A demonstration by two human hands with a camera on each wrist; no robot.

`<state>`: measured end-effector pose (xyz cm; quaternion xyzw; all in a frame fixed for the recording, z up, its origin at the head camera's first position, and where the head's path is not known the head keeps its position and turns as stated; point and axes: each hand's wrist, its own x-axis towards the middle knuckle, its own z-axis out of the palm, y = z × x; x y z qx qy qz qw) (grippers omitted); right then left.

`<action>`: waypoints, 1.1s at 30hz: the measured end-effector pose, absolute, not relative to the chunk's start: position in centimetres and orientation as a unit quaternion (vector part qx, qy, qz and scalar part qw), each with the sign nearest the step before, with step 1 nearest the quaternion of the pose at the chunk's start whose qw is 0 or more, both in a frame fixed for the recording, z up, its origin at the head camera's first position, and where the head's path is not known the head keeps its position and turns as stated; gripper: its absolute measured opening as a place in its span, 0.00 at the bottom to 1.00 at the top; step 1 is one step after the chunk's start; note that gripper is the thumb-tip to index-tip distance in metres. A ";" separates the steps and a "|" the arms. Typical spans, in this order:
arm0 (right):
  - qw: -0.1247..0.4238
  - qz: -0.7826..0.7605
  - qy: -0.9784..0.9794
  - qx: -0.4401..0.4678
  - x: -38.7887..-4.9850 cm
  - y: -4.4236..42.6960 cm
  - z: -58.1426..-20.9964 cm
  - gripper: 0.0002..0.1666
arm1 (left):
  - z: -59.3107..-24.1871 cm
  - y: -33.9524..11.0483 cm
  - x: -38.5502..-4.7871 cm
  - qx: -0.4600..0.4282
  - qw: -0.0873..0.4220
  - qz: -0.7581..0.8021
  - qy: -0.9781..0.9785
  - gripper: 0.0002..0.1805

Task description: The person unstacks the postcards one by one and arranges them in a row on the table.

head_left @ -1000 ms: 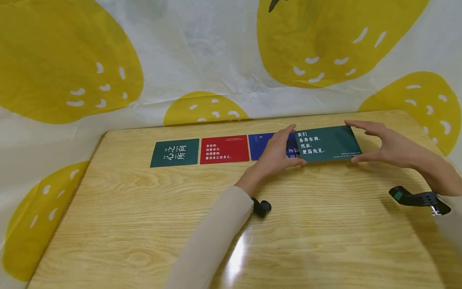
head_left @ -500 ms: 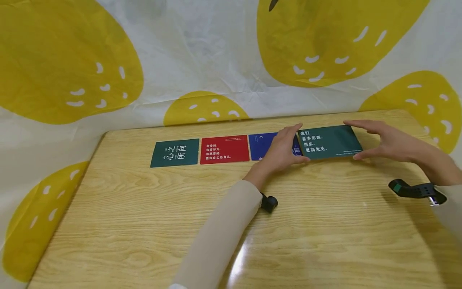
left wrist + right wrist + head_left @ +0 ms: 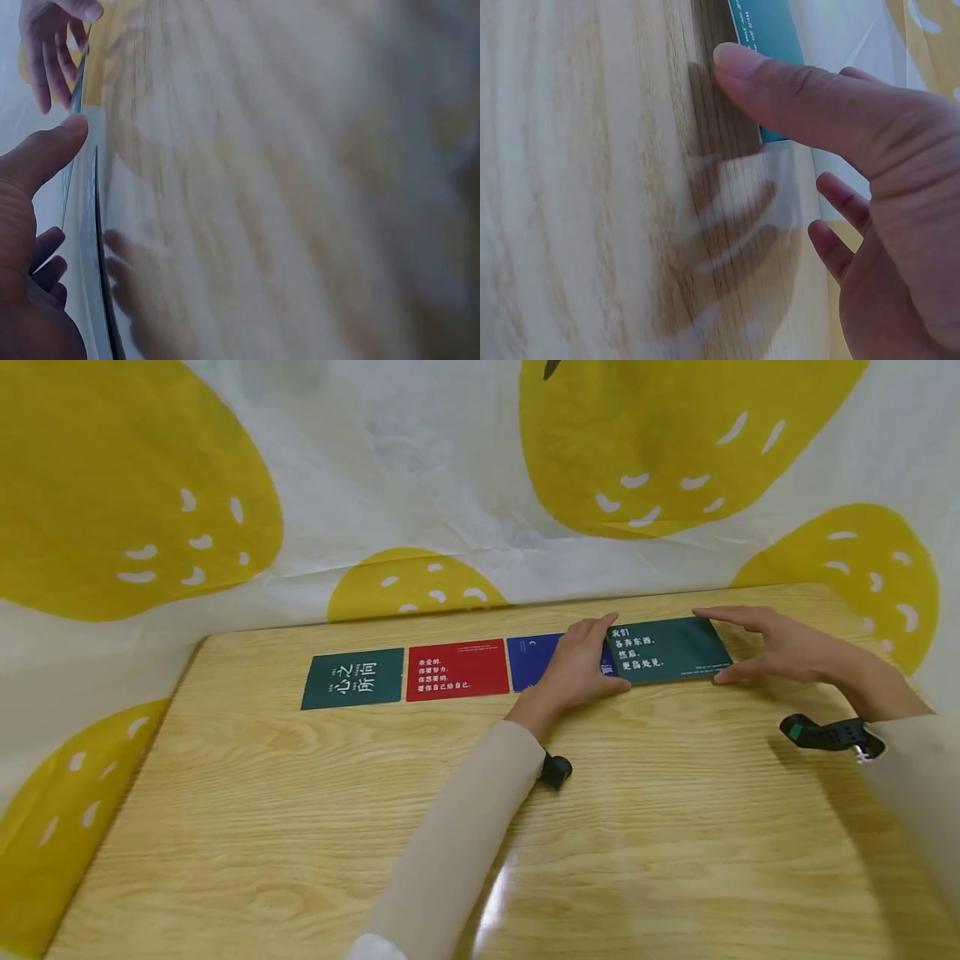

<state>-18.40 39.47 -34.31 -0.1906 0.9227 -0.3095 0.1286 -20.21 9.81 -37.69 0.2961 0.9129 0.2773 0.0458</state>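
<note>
A dark green card (image 3: 671, 647) with white lettering is held between both hands at the right end of a row of cards. My left hand (image 3: 573, 668) grips its left end, thumb at the near edge and fingers at the far edge. My right hand (image 3: 806, 647) pinches its right end across the two corners. In the right wrist view, the thumb (image 3: 802, 97) lies against the card's corner, with shadow on the wood below. The left wrist view shows the card (image 3: 77, 90) edge-on, tilted. A blue card (image 3: 529, 660) lies partly hidden under the left hand.
Left of the blue card, a red card (image 3: 457, 670) and another green card (image 3: 318, 687) lie flat in the same row. The wooden table (image 3: 300, 827) meets a white cloth (image 3: 420, 485) with yellow fruit shapes along its back edge.
The held green card has come down closer to the tabletop, staying beside the blue card. The left hand has shifted slightly right along the row. The head view has turned a little.
</note>
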 end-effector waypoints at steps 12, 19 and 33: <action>0.138 -0.301 0.924 -0.193 -18.3 40.6 -34.7 0.54 | -37.8 11.4 -20.5 0.303 0.051 0.195 0.931 0.55; 0.151 -0.304 0.923 -0.182 -18.3 40.7 -34.7 0.54 | -37.3 11.4 -20.5 0.301 0.064 0.175 0.935 0.56; 0.149 -0.303 0.924 -0.180 -18.3 40.7 -35.1 0.53 | -37.4 10.8 -20.7 0.285 0.079 0.177 0.939 0.55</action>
